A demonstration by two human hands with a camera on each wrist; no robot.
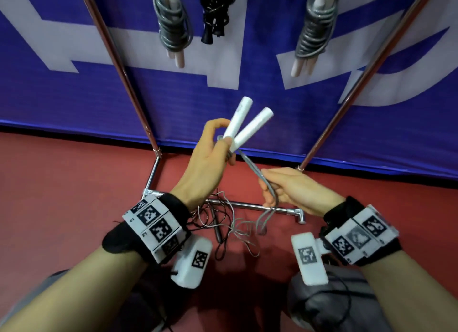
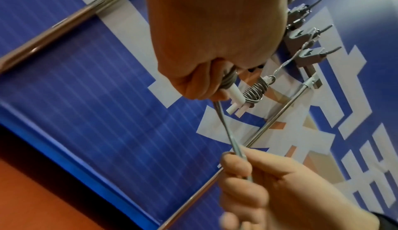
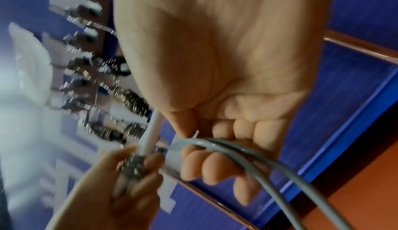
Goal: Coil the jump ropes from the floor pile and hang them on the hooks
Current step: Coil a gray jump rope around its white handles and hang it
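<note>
My left hand holds the two white handles of a grey jump rope together, pointing up toward the banner. The doubled grey rope runs down from the handles into my right hand, which grips it with curled fingers. In the left wrist view the rope is taut between the two hands. The slack falls to a tangled pile of ropes on the red floor. Two coiled grey ropes and a black one hang on the rack above.
A metal rack with slanted poles and a floor bar stands against a blue and white banner. Several grey hooks show on its top rail. My knees are at the bottom edge.
</note>
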